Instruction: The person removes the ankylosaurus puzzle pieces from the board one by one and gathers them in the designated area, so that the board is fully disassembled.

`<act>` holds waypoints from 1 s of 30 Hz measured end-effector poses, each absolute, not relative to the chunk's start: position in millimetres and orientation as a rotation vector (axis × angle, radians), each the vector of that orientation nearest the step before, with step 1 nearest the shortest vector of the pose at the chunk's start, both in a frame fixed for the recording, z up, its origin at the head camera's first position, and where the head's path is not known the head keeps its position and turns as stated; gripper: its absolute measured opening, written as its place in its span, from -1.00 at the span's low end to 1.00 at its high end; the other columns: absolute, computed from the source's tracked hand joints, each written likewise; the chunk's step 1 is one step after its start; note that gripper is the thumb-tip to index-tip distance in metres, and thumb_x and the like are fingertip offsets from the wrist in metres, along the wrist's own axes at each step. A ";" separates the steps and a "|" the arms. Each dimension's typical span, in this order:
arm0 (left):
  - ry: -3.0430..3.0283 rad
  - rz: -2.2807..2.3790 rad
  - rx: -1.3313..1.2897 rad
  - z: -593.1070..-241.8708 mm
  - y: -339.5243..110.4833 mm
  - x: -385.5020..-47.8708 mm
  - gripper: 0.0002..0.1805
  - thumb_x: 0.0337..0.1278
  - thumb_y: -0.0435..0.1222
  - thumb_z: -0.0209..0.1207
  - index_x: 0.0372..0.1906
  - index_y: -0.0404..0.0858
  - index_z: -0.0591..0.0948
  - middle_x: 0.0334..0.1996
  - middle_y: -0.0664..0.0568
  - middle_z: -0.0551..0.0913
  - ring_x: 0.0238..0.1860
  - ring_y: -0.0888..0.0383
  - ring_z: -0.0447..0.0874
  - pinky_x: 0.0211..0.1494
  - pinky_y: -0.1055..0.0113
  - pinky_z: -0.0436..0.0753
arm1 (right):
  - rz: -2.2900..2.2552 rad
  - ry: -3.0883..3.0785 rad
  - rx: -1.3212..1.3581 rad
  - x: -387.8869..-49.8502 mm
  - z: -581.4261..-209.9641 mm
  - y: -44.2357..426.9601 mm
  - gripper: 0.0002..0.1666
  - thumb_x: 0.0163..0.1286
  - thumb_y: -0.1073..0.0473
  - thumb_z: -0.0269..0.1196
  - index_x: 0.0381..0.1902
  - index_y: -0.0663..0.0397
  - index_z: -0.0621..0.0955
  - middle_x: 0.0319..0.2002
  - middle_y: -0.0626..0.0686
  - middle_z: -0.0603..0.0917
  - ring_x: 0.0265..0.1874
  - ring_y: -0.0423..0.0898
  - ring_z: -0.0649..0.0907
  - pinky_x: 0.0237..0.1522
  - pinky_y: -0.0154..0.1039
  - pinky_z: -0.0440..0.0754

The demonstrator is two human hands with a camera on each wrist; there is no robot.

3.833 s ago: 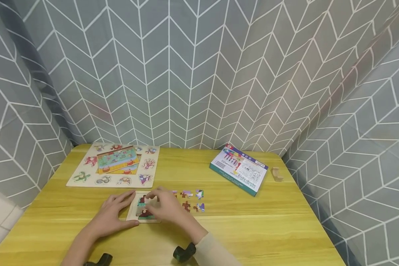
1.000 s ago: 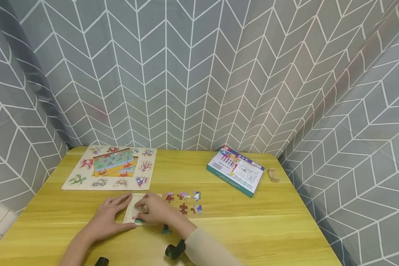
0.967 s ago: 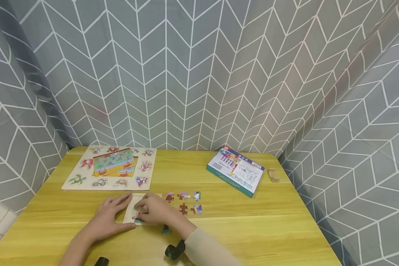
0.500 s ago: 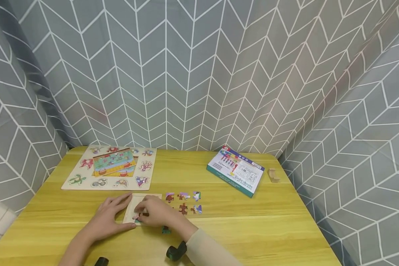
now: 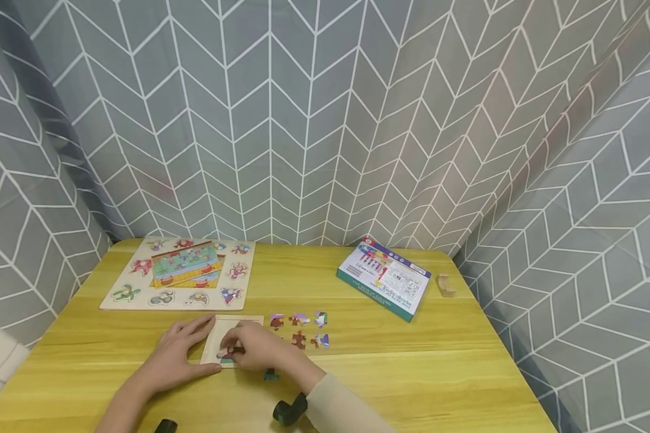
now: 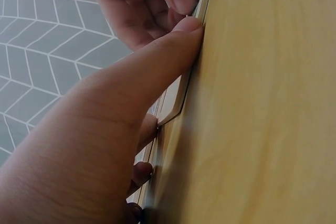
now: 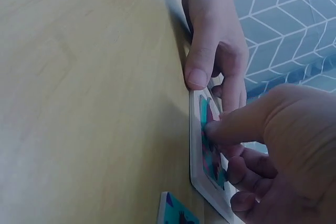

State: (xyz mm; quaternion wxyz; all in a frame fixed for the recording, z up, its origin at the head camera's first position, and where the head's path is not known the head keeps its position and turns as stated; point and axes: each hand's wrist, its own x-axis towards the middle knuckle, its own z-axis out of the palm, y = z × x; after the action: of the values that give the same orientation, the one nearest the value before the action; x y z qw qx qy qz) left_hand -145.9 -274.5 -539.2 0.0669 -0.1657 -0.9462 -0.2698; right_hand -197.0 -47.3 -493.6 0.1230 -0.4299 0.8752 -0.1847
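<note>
My left hand [image 5: 176, 355] holds the left side of a small wooden puzzle tray [image 5: 210, 344], thumb at its near edge and fingers at its far edge. My right hand [image 5: 257, 346] is over the tray, thumb and index finger pinching a dark red puzzle piece [image 5: 238, 350] low in it. Teal and pink pieces [image 5: 227, 359] show beside the fingertips; the right part of the tray is hidden. In the right wrist view the right thumb [image 7: 236, 124] touches the picture in the tray. A teal piece [image 5: 271, 374] lies outside, by the right wrist.
Several loose purple and brown jigsaw pieces [image 5: 299, 340] lie right of the tray. Behind stands a peg board [image 5: 114, 288] with picture cards [image 5: 186, 264] on it. Farther right are a flat box [image 5: 384, 276] and a wooden block [image 5: 445, 285]. A patterned curtain [image 5: 303, 120] borders the table.
Since 3.8 seconds ago much of the tray's floor has become bare, and a teal piece shows outside it. Lately the right hand's fingers have shifted slightly; the left hand stays put.
</note>
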 end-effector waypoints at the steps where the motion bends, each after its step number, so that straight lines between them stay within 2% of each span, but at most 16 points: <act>1: -2.852 -0.817 -0.495 -539.4 -274.5 -145.8 0.14 -0.06 0.34 0.50 0.55 -0.24 0.47 0.55 -0.06 0.42 0.14 0.06 0.38 0.10 -0.02 0.37 | -0.546 2.553 -1.243 -196.6 -493.3 -47.5 -0.71 0.45 0.29 0.36 0.07 -0.02 0.78 -0.18 -0.19 0.68 -0.30 -0.42 0.48 -0.22 -0.57 0.46; 5: -2.854 -0.824 -0.485 -541.1 -275.2 -146.5 0.15 -0.06 0.36 0.48 0.55 -0.24 0.47 0.55 -0.06 0.41 0.14 0.07 0.37 0.12 -0.01 0.36 | -0.574 2.544 -1.233 -194.7 -491.5 -48.5 -0.70 0.43 0.32 0.38 0.07 -0.01 0.77 -0.18 -0.20 0.73 -0.29 -0.45 0.54 -0.18 -0.59 0.49; 12: -2.853 -0.824 -0.488 -542.3 -275.9 -147.4 0.15 -0.04 0.38 0.46 0.55 -0.25 0.47 0.55 -0.06 0.40 0.18 0.04 0.37 0.13 -0.05 0.37 | -0.546 2.525 -1.281 -194.1 -494.0 -49.1 -0.67 0.42 0.19 0.45 0.12 -0.04 0.77 -0.21 -0.25 0.69 -0.29 -0.47 0.52 -0.20 -0.62 0.46; 17: -2.846 -0.823 -0.495 -541.3 -274.6 -147.2 0.15 -0.05 0.36 0.47 0.55 -0.25 0.47 0.55 -0.06 0.41 0.17 0.03 0.38 0.18 -0.13 0.36 | -0.610 2.564 -1.275 -196.8 -499.1 -49.0 -0.70 0.39 0.18 0.46 0.08 0.00 0.78 -0.26 -0.24 0.68 -0.36 -0.45 0.48 -0.27 -0.61 0.44; 23: -2.833 -0.809 -0.502 -540.8 -273.3 -146.5 0.14 -0.05 0.34 0.49 0.55 -0.24 0.47 0.53 -0.07 0.43 0.12 0.07 0.37 0.15 -0.07 0.37 | -0.711 2.619 -1.206 -195.0 -500.0 -49.8 -0.72 0.35 0.14 0.45 0.00 0.00 0.73 -0.32 -0.24 0.62 -0.42 -0.45 0.47 -0.33 -0.60 0.45; 30: -2.835 -0.815 -0.492 -542.4 -274.1 -146.8 0.15 -0.06 0.34 0.49 0.55 -0.25 0.46 0.54 -0.07 0.43 0.12 0.09 0.36 0.15 -0.06 0.37 | -0.666 2.710 -1.136 -191.1 -501.5 -55.7 -0.71 0.30 0.06 0.42 -0.04 -0.04 0.69 -0.33 -0.25 0.55 -0.38 -0.43 0.46 -0.31 -0.58 0.42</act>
State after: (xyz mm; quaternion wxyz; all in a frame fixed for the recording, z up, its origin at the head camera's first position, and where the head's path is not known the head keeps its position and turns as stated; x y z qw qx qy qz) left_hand -146.8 -274.1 -542.4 0.0756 -0.1642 -0.9452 -0.2718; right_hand -191.1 -55.7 -501.5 0.0645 -0.3763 0.8976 -0.2205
